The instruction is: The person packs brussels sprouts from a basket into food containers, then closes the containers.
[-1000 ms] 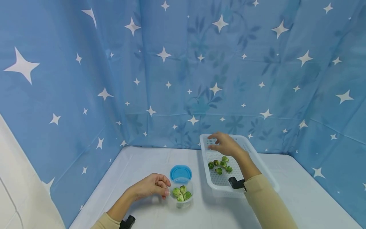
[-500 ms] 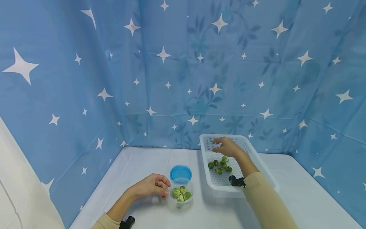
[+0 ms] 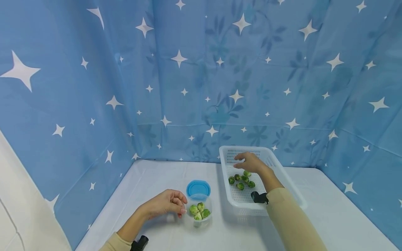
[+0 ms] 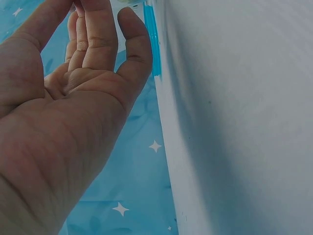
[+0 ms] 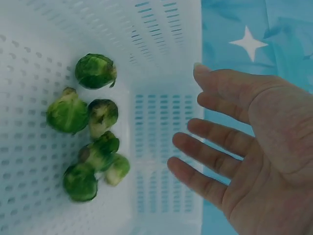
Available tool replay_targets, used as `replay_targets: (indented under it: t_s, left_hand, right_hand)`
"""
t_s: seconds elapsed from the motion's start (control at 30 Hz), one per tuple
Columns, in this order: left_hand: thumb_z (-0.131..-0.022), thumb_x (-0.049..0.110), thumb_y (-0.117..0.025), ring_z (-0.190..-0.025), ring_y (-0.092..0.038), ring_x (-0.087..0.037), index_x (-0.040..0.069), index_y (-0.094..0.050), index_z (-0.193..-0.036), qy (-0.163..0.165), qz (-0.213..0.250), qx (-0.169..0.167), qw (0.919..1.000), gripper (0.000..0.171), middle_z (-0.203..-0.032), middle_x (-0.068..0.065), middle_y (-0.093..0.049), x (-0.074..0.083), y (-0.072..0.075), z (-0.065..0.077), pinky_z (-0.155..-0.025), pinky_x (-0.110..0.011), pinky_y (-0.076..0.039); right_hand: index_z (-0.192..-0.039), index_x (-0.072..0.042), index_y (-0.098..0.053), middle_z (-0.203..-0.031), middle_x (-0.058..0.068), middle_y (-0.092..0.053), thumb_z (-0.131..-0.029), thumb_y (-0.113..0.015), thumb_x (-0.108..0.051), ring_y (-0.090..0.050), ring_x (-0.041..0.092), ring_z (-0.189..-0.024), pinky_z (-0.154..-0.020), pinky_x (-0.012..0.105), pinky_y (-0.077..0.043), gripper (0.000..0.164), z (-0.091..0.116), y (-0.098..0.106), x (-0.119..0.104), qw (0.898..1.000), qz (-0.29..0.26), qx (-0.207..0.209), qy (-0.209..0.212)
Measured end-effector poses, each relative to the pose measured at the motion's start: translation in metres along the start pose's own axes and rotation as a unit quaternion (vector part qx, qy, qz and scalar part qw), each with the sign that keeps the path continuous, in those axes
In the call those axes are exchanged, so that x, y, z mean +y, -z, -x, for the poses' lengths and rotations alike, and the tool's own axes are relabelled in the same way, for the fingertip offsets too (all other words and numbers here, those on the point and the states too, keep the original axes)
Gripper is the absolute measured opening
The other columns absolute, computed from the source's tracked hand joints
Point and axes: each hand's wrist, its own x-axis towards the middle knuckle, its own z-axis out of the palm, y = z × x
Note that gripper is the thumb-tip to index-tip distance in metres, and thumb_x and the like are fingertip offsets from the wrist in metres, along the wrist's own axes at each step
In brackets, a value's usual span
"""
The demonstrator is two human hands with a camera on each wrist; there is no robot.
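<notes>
My left hand [image 3: 168, 205] is beside a small clear round container [image 3: 205, 220] on the table, its thumb and forefinger at the container's left rim. In the left wrist view this hand's fingers look relaxed; the fingertips are cut off at the top. Several pale green Brussels sprouts [image 3: 200, 211] lie in the container. My right hand [image 3: 251, 162] hovers over the far part of a white perforated basket [image 3: 232, 200], holding nothing. The right wrist view shows its fingers apart and loosely extended. Several Brussels sprouts [image 5: 94, 71] lie on the basket floor, apart from the hand.
A blue lid [image 3: 198, 188] lies just behind the clear container. The white-covered table [image 3: 166, 174] meets a blue star-patterned curtain [image 3: 188, 108] at its back. The basket stands to the right of the container, near the curtain.
My right hand has dropped slightly and shifted a little to the right over the basket. The left hand, the container and the sprouts stay where they were.
</notes>
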Motion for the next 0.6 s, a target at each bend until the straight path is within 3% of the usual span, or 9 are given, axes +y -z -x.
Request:
replay_targets:
  t_s: [0.3,0.6]
  left_hand:
    - [-0.096,0.010,-0.074,-0.080,-0.073,-0.018,-0.010,-0.059,-0.123,-0.001,0.000,0.001,1.0000,0.037,-0.088,-0.003,-0.074,0.000,-0.001,0.000,-0.080,-0.037,-0.060]
    - [-0.096,0.010,-0.075,-0.079,-0.073,-0.018,-0.011,-0.059,-0.123,-0.003,-0.001,0.001,1.0000,0.038,-0.088,-0.002,-0.074,-0.001,0.000,-0.001,-0.079,-0.037,-0.060]
  right_hand:
    - [-0.136,0.004,-0.064,-0.139,0.029,-0.062,-0.098,-0.073,-0.021,-0.058,0.049,-0.129,-0.102,0.061,-0.051,0.046,0.000,-0.007,0.011,1.000,0.008,-0.003,-0.014]
    - [-0.138,0.006,-0.062,-0.141,0.033,-0.058,-0.099,-0.070,-0.020,-0.057,0.050,-0.129,-0.099,0.058,-0.054,0.047,0.001,-0.013,0.020,0.997,0.013,-0.022,-0.074]
